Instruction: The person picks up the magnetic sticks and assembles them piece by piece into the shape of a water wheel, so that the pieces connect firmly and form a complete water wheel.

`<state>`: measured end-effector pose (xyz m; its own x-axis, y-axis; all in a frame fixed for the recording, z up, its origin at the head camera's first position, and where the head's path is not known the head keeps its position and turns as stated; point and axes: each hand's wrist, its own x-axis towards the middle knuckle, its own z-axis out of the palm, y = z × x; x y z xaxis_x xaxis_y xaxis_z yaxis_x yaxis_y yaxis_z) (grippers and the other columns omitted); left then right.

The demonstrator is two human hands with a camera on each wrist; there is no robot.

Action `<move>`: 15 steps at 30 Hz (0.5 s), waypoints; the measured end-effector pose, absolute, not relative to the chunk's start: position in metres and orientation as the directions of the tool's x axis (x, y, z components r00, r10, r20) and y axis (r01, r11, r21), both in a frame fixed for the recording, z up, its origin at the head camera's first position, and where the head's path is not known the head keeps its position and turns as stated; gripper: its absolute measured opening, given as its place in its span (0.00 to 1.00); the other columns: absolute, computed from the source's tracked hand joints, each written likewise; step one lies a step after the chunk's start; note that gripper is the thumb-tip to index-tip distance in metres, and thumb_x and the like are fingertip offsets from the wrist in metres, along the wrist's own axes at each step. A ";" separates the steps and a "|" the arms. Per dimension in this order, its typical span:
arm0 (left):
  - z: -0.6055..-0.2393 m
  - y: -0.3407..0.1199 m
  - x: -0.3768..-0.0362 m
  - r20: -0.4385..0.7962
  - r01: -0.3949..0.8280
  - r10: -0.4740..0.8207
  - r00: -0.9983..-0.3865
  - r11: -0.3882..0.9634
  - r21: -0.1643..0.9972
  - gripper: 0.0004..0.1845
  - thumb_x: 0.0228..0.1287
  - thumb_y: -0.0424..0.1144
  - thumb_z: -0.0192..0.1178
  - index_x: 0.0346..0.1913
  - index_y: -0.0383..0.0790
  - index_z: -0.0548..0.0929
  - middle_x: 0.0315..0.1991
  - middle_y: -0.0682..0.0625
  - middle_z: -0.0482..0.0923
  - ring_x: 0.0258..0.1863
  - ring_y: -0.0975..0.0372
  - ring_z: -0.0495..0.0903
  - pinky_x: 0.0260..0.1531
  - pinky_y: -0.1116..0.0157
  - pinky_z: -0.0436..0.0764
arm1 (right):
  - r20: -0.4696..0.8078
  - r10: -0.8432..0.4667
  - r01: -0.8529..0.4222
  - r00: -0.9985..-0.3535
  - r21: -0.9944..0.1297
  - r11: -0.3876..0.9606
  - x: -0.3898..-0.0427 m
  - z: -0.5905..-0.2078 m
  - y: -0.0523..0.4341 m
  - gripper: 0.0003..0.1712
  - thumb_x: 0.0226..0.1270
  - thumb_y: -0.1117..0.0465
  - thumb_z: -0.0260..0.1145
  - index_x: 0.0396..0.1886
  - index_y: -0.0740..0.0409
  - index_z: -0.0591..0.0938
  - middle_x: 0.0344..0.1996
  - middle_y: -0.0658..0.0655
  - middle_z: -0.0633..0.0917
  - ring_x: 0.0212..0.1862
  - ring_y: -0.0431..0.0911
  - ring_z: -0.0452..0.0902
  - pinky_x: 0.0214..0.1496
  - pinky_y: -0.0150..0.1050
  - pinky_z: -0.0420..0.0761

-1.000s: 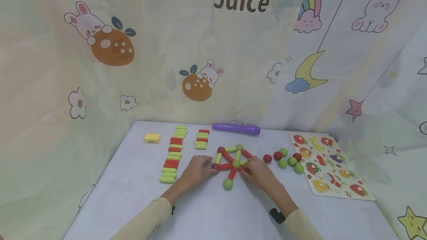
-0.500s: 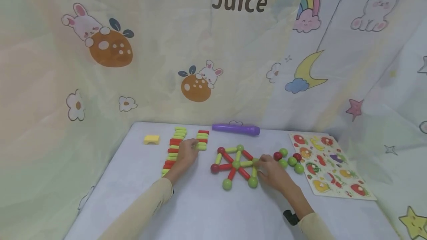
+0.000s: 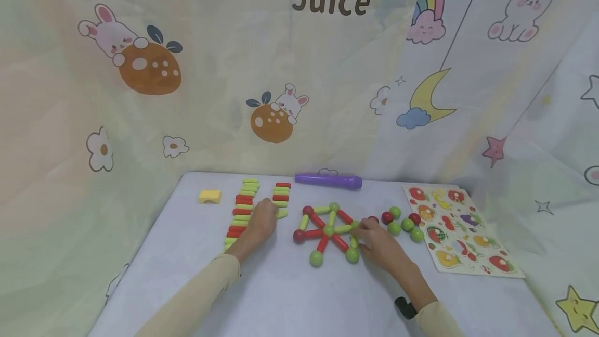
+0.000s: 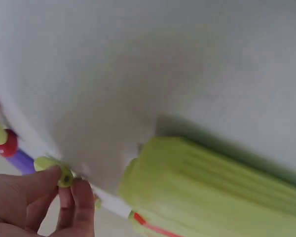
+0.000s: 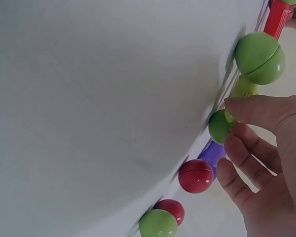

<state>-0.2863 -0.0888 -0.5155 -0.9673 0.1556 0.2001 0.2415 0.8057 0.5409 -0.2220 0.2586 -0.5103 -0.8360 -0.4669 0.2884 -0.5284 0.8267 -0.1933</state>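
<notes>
My left hand (image 3: 263,221) pinches a yellow-green building stick (image 3: 282,214) between thumb and fingers, just below the short stick column; the stick's end (image 4: 65,178) with a dark dot shows in the left wrist view. In the middle lies a flat wheel-like structure of red and green sticks around a green hub ball (image 3: 329,230), with red and green balls at its outer ends. My right hand (image 3: 382,246) holds the green ball (image 5: 219,127) at its right side between thumb and fingers. A green stick (image 3: 354,242) runs from there to a lower green ball (image 3: 352,255).
A long column of red and green sticks (image 3: 242,212) lies left, a short column (image 3: 281,191) beside it. Loose red and green balls (image 3: 407,224) sit right, near a fruit sticker board (image 3: 460,230). A purple marker-like tube (image 3: 328,181) and yellow block (image 3: 209,196) lie at the back.
My left hand has moved from the structure's left ball up to the short column and drawn one green stick toward me. My right hand has shifted outward to the structure's right-hand ball.
</notes>
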 end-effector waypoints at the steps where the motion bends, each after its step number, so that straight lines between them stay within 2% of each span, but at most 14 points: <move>1: -0.513 -0.090 -0.282 0.195 0.254 0.174 -0.965 0.802 0.541 0.11 0.74 0.22 0.60 0.51 0.22 0.89 0.40 0.39 0.83 0.41 0.54 0.83 0.47 0.56 0.88 | 0.291 -0.472 -0.534 -0.832 -0.192 0.824 -0.222 -0.510 0.258 0.22 0.54 0.73 0.83 0.50 0.57 0.93 0.42 0.51 0.82 0.44 0.43 0.79 0.47 0.40 0.86; 5: -0.501 -0.093 -0.263 0.186 0.324 0.265 -0.946 0.749 0.578 0.09 0.71 0.22 0.65 0.50 0.26 0.91 0.43 0.40 0.86 0.44 0.54 0.83 0.50 0.55 0.88 | 0.285 -0.465 -0.527 -0.838 -0.204 0.825 -0.220 -0.511 0.257 0.21 0.55 0.72 0.84 0.50 0.57 0.93 0.42 0.51 0.83 0.42 0.42 0.78 0.47 0.39 0.87; 9: -0.490 -0.092 -0.247 0.210 0.438 0.398 -0.893 0.665 0.605 0.11 0.67 0.24 0.72 0.50 0.31 0.93 0.45 0.44 0.90 0.45 0.55 0.85 0.51 0.55 0.88 | 0.273 -0.453 -0.513 -0.849 -0.217 0.831 -0.219 -0.511 0.256 0.22 0.56 0.72 0.83 0.51 0.57 0.93 0.43 0.52 0.84 0.44 0.43 0.80 0.50 0.42 0.88; 15: -0.485 -0.084 -0.237 0.221 0.561 0.553 -0.803 0.579 0.592 0.12 0.67 0.27 0.74 0.51 0.38 0.94 0.45 0.52 0.92 0.47 0.62 0.87 0.52 0.63 0.88 | 0.230 -0.434 -0.484 -0.871 -0.259 0.836 -0.218 -0.509 0.256 0.22 0.57 0.74 0.81 0.52 0.57 0.92 0.44 0.55 0.86 0.46 0.44 0.81 0.52 0.44 0.88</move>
